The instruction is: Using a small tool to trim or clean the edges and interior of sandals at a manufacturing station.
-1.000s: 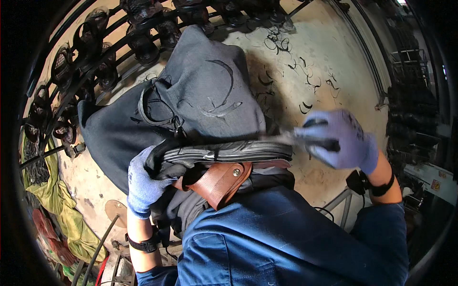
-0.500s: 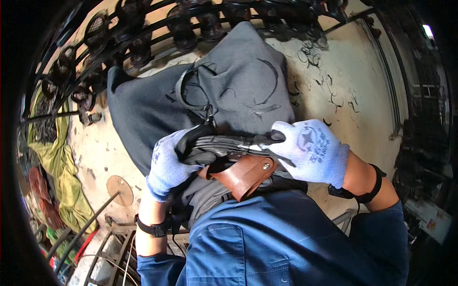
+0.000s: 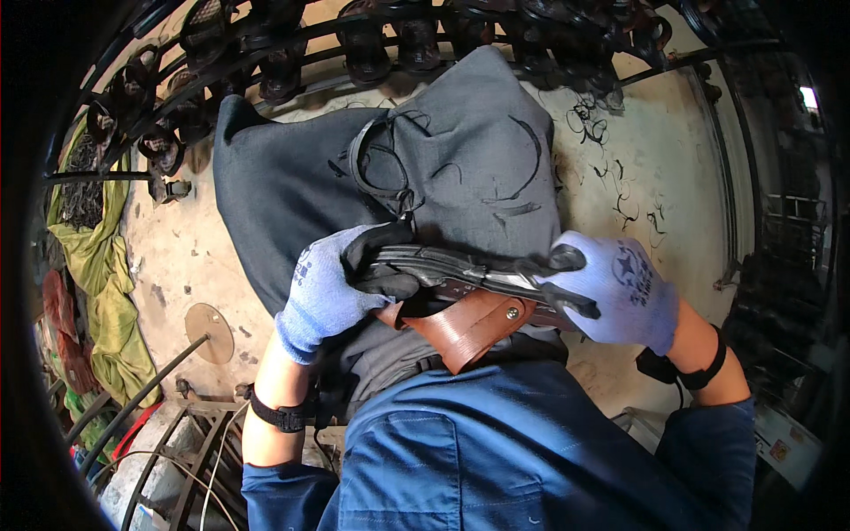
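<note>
Over my lap I hold a sandal (image 3: 482, 329) with a thick black sole (image 3: 434, 261) and a broad brown leather strap with a metal stud. My left hand (image 3: 332, 283), in a light blue glove with black fingers, is closed around the sole's left end. At the other end, my right hand (image 3: 611, 288), gloved alike, has its fingers curled close to the sole edge. A pale shiny sliver shows by those fingertips, but what it is I cannot make out. Dark grey cloth (image 3: 301, 186) covers my lap, with a loop of black trimming (image 3: 376, 168) and thin curved strips on it.
Dark racks carrying several sandals (image 3: 363, 49) curve along the far side. Black strips (image 3: 589, 119) litter the pale floor (image 3: 673, 159) at the right. On the left lie a yellow-green sack (image 3: 106, 292) and a rod with a round disc (image 3: 210, 334). A metal frame (image 3: 181, 460) stands near left.
My right hand has moved to the right along the sole, away from my left hand. My left hand keeps its hold on the sandal. The whole view has shifted slightly.
</note>
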A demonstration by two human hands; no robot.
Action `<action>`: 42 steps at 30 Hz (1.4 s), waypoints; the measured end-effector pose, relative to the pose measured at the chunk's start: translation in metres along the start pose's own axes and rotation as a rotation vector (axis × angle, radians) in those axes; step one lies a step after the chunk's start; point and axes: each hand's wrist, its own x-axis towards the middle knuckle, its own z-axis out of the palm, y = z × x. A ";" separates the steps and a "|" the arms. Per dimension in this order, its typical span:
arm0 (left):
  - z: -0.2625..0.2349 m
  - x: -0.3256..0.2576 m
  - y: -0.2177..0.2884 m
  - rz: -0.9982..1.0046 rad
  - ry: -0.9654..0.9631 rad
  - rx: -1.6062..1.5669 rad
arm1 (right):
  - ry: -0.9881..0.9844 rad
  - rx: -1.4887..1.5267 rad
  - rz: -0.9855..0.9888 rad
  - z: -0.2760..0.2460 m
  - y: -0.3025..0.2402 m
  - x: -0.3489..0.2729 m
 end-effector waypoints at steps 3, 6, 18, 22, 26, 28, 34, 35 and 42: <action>0.000 0.000 0.004 -0.017 0.010 -0.011 | -0.029 -0.076 -0.095 0.000 0.000 -0.007; -0.005 0.001 0.007 -0.037 -0.065 -0.013 | 0.009 -0.016 -0.094 0.016 -0.011 0.015; 0.001 -0.006 -0.008 0.061 0.079 0.014 | -0.010 -0.057 -0.264 0.023 -0.004 0.045; 0.001 -0.001 -0.006 0.075 0.108 0.060 | 0.009 -0.121 -0.274 0.040 -0.022 0.082; 0.001 -0.009 0.006 -0.173 0.130 -0.092 | 0.196 -0.038 -0.083 0.026 -0.014 0.079; 0.001 -0.011 0.003 -0.131 0.172 -0.023 | 0.141 0.025 -0.086 0.013 0.005 0.058; 0.004 -0.010 0.002 -0.045 0.179 -0.028 | -0.235 0.015 0.000 -0.011 -0.001 0.031; 0.005 -0.010 -0.001 -0.031 0.187 -0.014 | -0.268 -0.015 0.008 -0.012 -0.003 0.030; 0.008 -0.016 -0.005 -0.057 0.163 -0.051 | -0.208 -0.061 -0.039 -0.005 -0.012 0.012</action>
